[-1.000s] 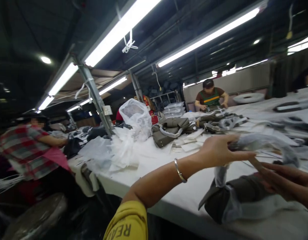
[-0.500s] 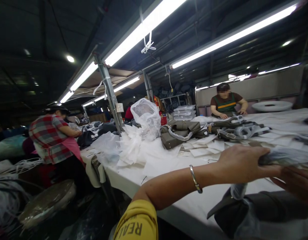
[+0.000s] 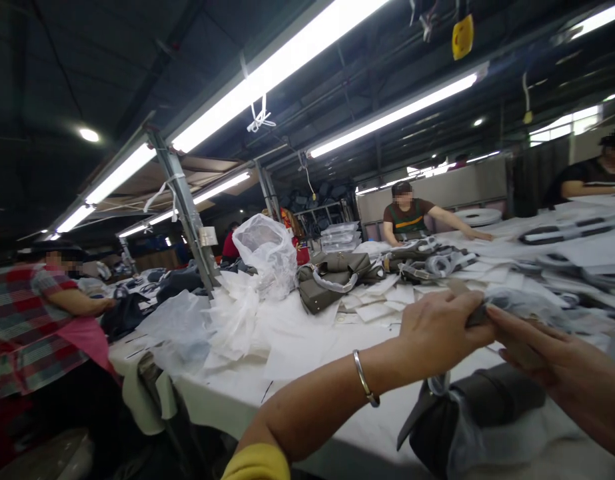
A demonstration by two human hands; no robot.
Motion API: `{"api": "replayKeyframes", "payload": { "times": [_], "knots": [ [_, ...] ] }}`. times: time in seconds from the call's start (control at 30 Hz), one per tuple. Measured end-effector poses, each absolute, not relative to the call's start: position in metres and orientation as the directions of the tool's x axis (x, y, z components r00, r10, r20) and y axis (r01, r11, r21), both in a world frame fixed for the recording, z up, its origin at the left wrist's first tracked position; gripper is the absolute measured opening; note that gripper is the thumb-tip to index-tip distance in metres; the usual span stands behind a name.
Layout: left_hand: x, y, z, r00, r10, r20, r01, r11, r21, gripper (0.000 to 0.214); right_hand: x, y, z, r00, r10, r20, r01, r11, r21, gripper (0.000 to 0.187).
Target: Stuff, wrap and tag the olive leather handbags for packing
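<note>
My left hand point(image 3: 440, 327) is closed around the end of a grey strap point(image 3: 478, 315), with clear plastic film behind it. My right hand point(image 3: 557, 353) meets it from the right, fingers closed on the same strap; part of its grip is hidden. Below both hands a dark grey handbag point(image 3: 497, 397) lies on the white-covered table point(image 3: 332, 403), film wrapped about its handle. Farther back, another grey handbag point(image 3: 320, 290) rests on the table, its handle covered in film.
White paper sheets point(image 3: 382, 293) and a crumpled clear plastic bag point(image 3: 267, 250) lie behind my hands. More film-wrapped straps point(image 3: 572, 230) are at the right. A co-worker point(image 3: 410, 217) sits across the table; another point(image 3: 42, 313) stands left. A metal post point(image 3: 182, 207) rises near the left edge.
My view has swung right, so the scene shifts left. My hands have come closer together on the strap, with more of my right hand showing. The co-worker across has stretched out an arm.
</note>
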State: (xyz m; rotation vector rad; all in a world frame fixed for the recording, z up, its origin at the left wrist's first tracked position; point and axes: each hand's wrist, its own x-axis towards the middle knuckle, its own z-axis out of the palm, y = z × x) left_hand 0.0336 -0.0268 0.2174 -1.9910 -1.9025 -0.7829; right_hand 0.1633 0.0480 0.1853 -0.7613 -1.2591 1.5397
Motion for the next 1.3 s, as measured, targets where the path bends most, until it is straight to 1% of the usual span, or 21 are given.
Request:
{"api": "replayKeyframes", "payload": {
  "times": [0.07,0.1,0.13,0.2,0.23,0.27,0.3,0.33,0.4,0.43,0.47,0.57,0.6,0.73,0.77,0.83,0.9,0.97,1.1,1.2,1.3],
  "knots": [
    [0.031,-0.028,0.218,0.005,0.855,0.518,0.943,-0.176,0.282,0.051,0.164,0.048,0.185,-0.395,0.918,0.014,-0.286,-0.108,-0.952,0.047],
    [0.028,-0.029,0.218,0.014,0.876,0.483,0.899,-0.223,0.378,0.057,0.165,0.050,0.183,-0.405,0.914,-0.013,-0.289,-0.142,-0.947,0.047],
    [0.025,-0.028,0.219,0.011,0.897,0.443,0.825,-0.259,0.503,0.065,0.165,0.052,0.182,-0.399,0.916,-0.022,-0.293,-0.150,-0.944,0.047],
    [0.020,-0.025,0.218,-0.042,0.931,0.362,0.577,-0.273,0.769,0.087,0.167,0.057,0.178,-0.401,0.915,-0.037,-0.276,-0.159,-0.948,0.045],
    [0.019,-0.023,0.217,-0.088,0.942,0.323,0.431,-0.256,0.865,0.097,0.167,0.059,0.177,-0.410,0.911,-0.039,-0.264,-0.160,-0.951,0.044],
    [0.018,-0.020,0.216,-0.123,0.950,0.287,0.303,-0.240,0.922,0.102,0.168,0.060,0.177,-0.423,0.905,-0.035,-0.255,-0.156,-0.954,0.043],
    [0.018,-0.017,0.216,-0.136,0.956,0.261,0.211,-0.229,0.950,0.102,0.168,0.060,0.176,-0.437,0.899,-0.023,-0.252,-0.147,-0.956,0.042],
    [0.019,-0.015,0.216,-0.129,0.961,0.246,0.155,-0.225,0.962,0.096,0.168,0.060,0.177,-0.453,0.892,-0.006,-0.254,-0.135,-0.958,0.042],
    [0.022,-0.011,0.216,-0.096,0.964,0.247,0.111,-0.236,0.965,0.076,0.170,0.059,0.178,-0.481,0.876,0.033,-0.269,-0.111,-0.957,0.040],
    [0.023,-0.010,0.216,-0.097,0.962,0.255,0.096,-0.246,0.964,0.071,0.171,0.059,0.180,-0.500,0.864,0.053,-0.276,-0.101,-0.956,0.039],
    [0.024,-0.008,0.215,-0.120,0.958,0.261,0.078,-0.253,0.964,0.072,0.172,0.059,0.181,-0.520,0.851,0.072,-0.282,-0.092,-0.955,0.038],
    [0.025,-0.005,0.212,-0.227,0.940,0.255,0.021,-0.257,0.966,0.091,0.176,0.060,0.184,-0.566,0.818,0.108,-0.322,-0.098,-0.942,0.033],
    [0.026,-0.004,0.211,-0.226,0.938,0.262,0.010,-0.266,0.964,0.089,0.177,0.060,0.185,-0.577,0.809,0.114,-0.342,-0.113,-0.933,0.029],
    [0.027,-0.002,0.208,-0.129,0.942,0.309,0.014,-0.310,0.951,0.046,0.180,0.062,0.183,-0.601,0.791,0.119,-0.455,-0.215,-0.864,0.020],
    [0.028,-0.002,0.208,-0.130,0.943,0.308,0.017,-0.308,0.951,0.042,0.181,0.062,0.181,-0.595,0.796,0.114,-0.492,-0.249,-0.835,0.020],
    [0.029,-0.002,0.209,-0.163,0.940,0.300,0.019,-0.301,0.953,0.040,0.184,0.063,0.177,-0.577,0.812,0.091,-0.557,-0.309,-0.771,0.022],
    [0.029,-0.002,0.209,-0.194,0.934,0.300,0.022,-0.302,0.953,0.040,0.185,0.062,0.172,-0.572,0.815,0.098,-0.590,-0.325,-0.739,0.021],
    [0.028,-0.002,0.209,-0.210,0.930,0.303,0.030,-0.304,0.952,0.038,0.185,0.060,0.168,-0.581,0.799,0.154,-0.594,-0.287,-0.752,0.021],
    [0.031,-0.003,0.207,-0.247,0.916,0.315,0.047,-0.314,0.948,0.038,0.178,0.050,0.165,-0.565,0.784,0.258,-0.593,-0.169,-0.787,0.027],
    [0.037,-0.004,0.206,-0.285,0.896,0.341,0.079,-0.333,0.940,0.036,0.169,0.044,0.165,-0.490,0.827,0.275,-0.598,-0.089,-0.797,0.030],
    [0.044,-0.005,0.204,-0.306,0.879,0.365,0.109,-0.349,0.931,0.035,0.160,0.045,0.160,-0.377,0.877,0.297,-0.579,0.027,-0.815,0.031]
  ]
}}
